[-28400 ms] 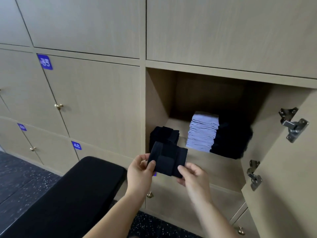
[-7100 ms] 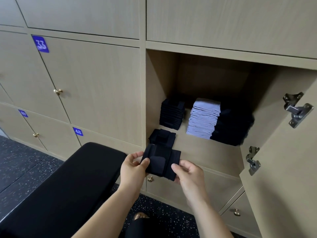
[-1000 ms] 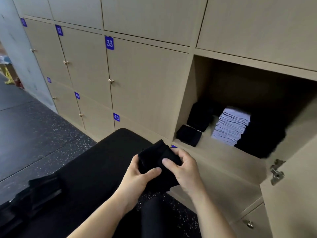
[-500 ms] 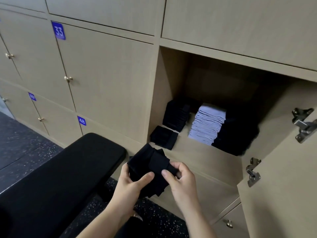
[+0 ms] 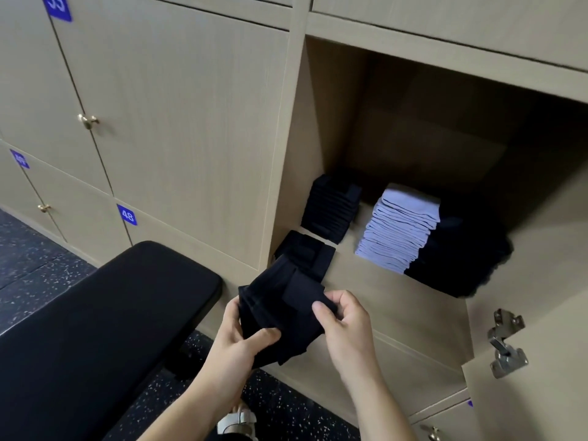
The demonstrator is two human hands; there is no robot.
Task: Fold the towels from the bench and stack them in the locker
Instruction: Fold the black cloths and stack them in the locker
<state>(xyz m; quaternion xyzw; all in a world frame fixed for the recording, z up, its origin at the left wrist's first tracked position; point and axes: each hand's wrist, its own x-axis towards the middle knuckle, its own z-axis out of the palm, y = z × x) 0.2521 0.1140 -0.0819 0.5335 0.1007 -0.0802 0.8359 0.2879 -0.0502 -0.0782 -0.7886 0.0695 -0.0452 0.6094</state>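
I hold a partly folded black towel in front of the open locker. My left hand grips its lower left side with the thumb on top. My right hand pinches a folded flap on its right edge. Just behind it, a folded black towel lies at the locker's front left corner. Deeper inside stand a stack of black towels, a stack of pale lilac towels and a dark pile at the right.
The black padded bench stretches away at the lower left. The locker door with metal hinges stands open at the right. Closed lockers 33 and 48 fill the left wall. A speckled dark floor lies below.
The view has swung back from the bench to the locker. Both hands have carried the black towel up and rightward, nearer the locker's front edge, and the right hand has shifted onto a flap.
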